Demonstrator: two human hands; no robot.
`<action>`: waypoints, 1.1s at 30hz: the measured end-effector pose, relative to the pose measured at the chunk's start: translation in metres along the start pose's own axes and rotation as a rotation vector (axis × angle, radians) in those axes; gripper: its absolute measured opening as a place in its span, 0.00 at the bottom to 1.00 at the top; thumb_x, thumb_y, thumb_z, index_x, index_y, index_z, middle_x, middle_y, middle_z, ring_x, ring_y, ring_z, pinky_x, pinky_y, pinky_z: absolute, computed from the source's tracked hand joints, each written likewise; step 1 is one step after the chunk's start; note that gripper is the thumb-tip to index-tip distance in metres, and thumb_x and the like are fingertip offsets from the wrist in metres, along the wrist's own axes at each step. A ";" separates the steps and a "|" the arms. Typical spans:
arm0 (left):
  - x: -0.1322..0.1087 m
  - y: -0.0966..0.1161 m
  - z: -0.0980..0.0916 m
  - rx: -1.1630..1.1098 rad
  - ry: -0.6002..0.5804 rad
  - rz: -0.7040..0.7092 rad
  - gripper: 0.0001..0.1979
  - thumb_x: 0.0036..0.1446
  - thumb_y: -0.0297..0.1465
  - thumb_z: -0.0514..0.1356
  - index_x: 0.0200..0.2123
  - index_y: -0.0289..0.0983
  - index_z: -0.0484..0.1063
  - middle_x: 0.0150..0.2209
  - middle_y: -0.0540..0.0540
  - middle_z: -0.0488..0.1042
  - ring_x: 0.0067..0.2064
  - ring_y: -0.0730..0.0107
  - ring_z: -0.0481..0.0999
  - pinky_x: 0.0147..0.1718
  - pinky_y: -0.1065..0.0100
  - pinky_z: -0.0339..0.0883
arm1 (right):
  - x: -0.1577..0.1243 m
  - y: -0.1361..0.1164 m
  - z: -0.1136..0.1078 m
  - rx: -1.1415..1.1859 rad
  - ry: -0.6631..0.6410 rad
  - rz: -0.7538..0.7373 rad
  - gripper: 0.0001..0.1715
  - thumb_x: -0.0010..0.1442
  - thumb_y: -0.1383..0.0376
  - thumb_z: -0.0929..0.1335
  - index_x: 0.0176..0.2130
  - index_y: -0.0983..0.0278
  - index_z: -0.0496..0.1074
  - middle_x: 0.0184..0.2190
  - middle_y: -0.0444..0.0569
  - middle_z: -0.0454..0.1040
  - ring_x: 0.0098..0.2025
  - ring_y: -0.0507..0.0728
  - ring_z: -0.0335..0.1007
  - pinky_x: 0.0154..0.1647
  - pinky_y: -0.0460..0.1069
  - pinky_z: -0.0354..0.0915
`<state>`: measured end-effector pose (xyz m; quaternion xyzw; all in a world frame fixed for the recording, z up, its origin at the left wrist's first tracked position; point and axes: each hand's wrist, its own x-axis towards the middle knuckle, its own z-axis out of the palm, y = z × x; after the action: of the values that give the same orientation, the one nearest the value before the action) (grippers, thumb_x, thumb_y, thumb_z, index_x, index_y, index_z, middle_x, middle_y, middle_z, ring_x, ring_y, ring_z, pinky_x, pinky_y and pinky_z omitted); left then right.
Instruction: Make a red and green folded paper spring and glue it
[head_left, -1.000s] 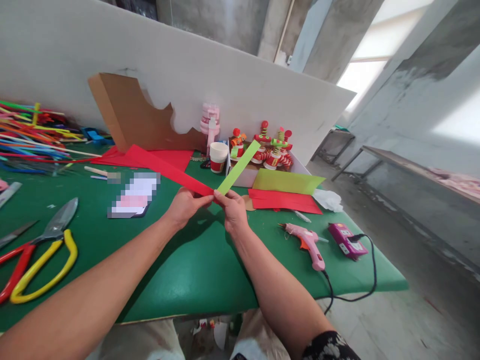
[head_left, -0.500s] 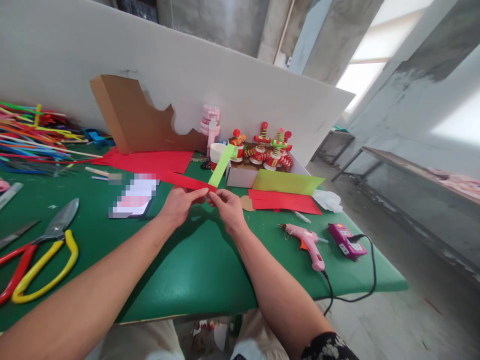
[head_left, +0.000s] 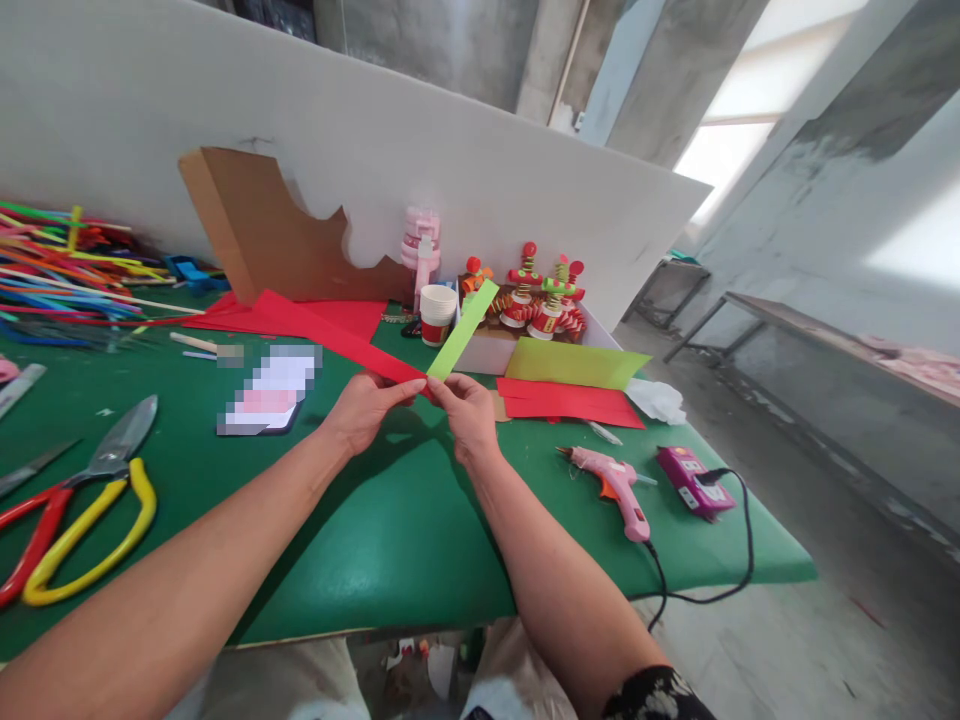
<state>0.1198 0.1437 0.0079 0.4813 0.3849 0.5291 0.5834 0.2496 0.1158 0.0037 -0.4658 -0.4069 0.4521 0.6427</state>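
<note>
My left hand [head_left: 371, 408] is closed on a long red paper strip [head_left: 337, 335], which slants up and away to the left. Joined to its near end is a light green paper strip [head_left: 465, 328] that points up to the right, so the two form a V. At that meeting corner my right hand [head_left: 466, 405] pinches the strips between thumb and fingers. How the ends overlap is partly hidden by the fingertips. Both hands are above the green table [head_left: 375, 560], close together.
Red-and-yellow scissors [head_left: 112, 465] and a phone [head_left: 270, 392] lie left. A pink glue gun [head_left: 615, 485] with a cord lies right, beside a purple box [head_left: 694, 483]. Behind are paper cups [head_left: 437, 315], a white box [head_left: 484, 355] of paper figures and red sheets [head_left: 570, 402].
Both hands have shifted slightly right with the strips. The green strip now leans further right, uncovering the paper cups, and the red strip's far end has risen.
</note>
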 end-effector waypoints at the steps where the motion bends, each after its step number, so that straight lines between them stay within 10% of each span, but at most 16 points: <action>1: 0.000 0.000 0.001 -0.031 0.004 -0.004 0.19 0.31 0.40 0.76 0.27 0.35 0.79 0.26 0.47 0.78 0.30 0.68 0.73 0.32 0.66 0.66 | 0.000 0.002 0.000 -0.015 0.004 -0.015 0.15 0.44 0.56 0.75 0.23 0.63 0.71 0.21 0.40 0.70 0.26 0.50 0.61 0.31 0.47 0.60; 12: 0.002 -0.003 0.003 -0.270 0.106 -0.037 0.18 0.28 0.35 0.77 0.23 0.35 0.77 0.24 0.49 0.77 0.29 0.68 0.75 0.33 0.64 0.69 | -0.001 0.007 0.003 -0.122 -0.013 -0.074 0.17 0.46 0.52 0.73 0.24 0.62 0.69 0.22 0.40 0.68 0.27 0.51 0.60 0.31 0.47 0.59; 33: 0.035 0.046 -0.061 -0.465 0.444 0.143 0.12 0.46 0.21 0.69 0.26 0.37 0.68 0.25 0.56 0.75 0.32 0.75 0.73 0.37 0.70 0.69 | 0.013 -0.003 -0.016 -0.122 0.023 -0.054 0.17 0.43 0.55 0.75 0.20 0.62 0.68 0.19 0.39 0.66 0.25 0.50 0.58 0.29 0.47 0.55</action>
<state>0.0549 0.1869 0.0396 0.2337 0.3367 0.7343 0.5411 0.2685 0.1240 0.0042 -0.4981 -0.4387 0.4036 0.6297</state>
